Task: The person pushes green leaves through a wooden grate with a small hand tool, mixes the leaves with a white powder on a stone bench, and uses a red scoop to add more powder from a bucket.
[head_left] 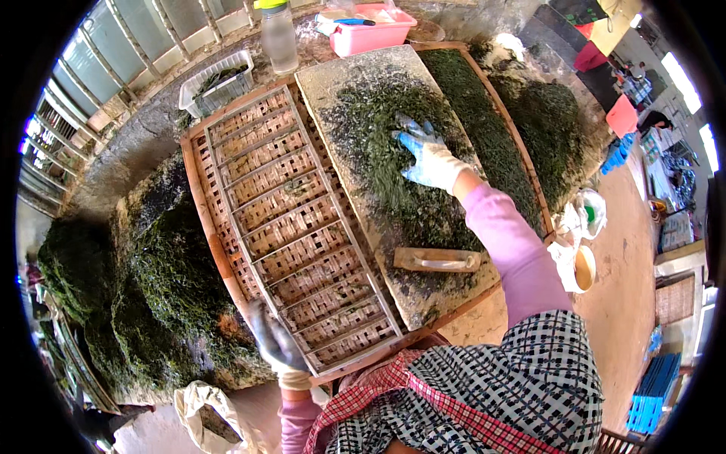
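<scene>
My right hand (pixel 428 157), in a white and blue glove, lies spread flat on a layer of dark green seaweed (pixel 378 151) that covers a grey board (pixel 412 295). My left hand (pixel 274 342), in a dark wet glove, rests on the near corner of a woven bamboo frame (pixel 287 219) divided into several small panels. A wooden-handled scraper (pixel 437 260) lies on the board below my right forearm. Frame and board both sit in a wide shallow bamboo tray (pixel 198 204).
Big heaps of dark seaweed (pixel 151 287) lie left of the tray, and more seaweed (pixel 552 136) lies right of it. Behind stand a pink tub (pixel 370 32), a clear plastic jar (pixel 278 38) and a white crate (pixel 215 82). A cup (pixel 582 268) sits at the right.
</scene>
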Available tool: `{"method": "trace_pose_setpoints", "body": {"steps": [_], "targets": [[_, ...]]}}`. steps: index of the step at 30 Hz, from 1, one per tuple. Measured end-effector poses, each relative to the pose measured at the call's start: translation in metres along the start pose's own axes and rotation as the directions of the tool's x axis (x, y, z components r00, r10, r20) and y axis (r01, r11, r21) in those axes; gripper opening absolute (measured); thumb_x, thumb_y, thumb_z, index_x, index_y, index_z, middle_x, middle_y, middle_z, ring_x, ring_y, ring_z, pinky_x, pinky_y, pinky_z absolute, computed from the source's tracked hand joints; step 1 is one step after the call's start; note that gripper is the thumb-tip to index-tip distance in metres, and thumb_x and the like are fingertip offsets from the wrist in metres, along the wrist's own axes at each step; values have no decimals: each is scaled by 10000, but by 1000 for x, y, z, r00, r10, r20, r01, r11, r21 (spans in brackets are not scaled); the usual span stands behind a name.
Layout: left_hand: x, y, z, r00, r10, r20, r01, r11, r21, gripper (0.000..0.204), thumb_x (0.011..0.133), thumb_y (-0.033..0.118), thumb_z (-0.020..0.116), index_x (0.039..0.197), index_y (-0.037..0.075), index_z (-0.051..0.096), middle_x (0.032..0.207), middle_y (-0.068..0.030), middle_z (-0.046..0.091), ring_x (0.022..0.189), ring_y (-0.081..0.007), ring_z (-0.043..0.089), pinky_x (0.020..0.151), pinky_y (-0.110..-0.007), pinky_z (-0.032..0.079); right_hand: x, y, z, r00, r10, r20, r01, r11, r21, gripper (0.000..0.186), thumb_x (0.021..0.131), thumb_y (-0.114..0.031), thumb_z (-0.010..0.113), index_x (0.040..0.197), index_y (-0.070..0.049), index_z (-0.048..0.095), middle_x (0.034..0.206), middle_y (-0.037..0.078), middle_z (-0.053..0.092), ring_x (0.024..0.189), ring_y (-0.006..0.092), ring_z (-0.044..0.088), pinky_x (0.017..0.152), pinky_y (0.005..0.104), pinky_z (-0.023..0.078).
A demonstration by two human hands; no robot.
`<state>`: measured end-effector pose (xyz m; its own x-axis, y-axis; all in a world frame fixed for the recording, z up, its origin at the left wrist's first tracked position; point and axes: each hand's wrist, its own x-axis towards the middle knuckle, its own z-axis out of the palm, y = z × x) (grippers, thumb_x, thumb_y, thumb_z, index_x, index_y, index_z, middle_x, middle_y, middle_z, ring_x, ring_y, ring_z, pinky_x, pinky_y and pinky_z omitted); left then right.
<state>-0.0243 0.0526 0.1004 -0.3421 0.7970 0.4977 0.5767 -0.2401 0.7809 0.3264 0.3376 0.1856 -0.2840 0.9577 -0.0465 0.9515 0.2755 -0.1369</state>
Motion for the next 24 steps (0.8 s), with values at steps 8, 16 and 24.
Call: {"method": "trace_pose_setpoints", "body": {"steps": [8,16,24], "targets": [[21,55,137,924,81,374,-160,969,187,497,852,141,613,1332,27,553,1385,-213,545,1322,-362,495,1141,-519,325,-61,82,-3,945,-17,-326,233,734,637,478,868,23,612,1330,-79,545,1257,109,608,953,218,623,824,297,545],[57,62,260,975,166,147,-144,978,-148,641,959,295,574,1437,-73,357,1406,-300,473,1301,-417,489,1078,-440,443,-150,114,133,765,620,-172,65,192,979,551,927,-1,523,1451,12,354,1334,102,514,1139,161,520,967,289,457],[86,78,328,901,-47,432,147,968,-202,652,1000,271,515,1490,-68,252,1536,-281,282,1450,-350,267,1196,-408,216,-20,50,86,929,332,164,72,-596,800,734,1002,-493,449,1558,-88,192,1549,128,339,1401,213,362,1177,299,263]]}}
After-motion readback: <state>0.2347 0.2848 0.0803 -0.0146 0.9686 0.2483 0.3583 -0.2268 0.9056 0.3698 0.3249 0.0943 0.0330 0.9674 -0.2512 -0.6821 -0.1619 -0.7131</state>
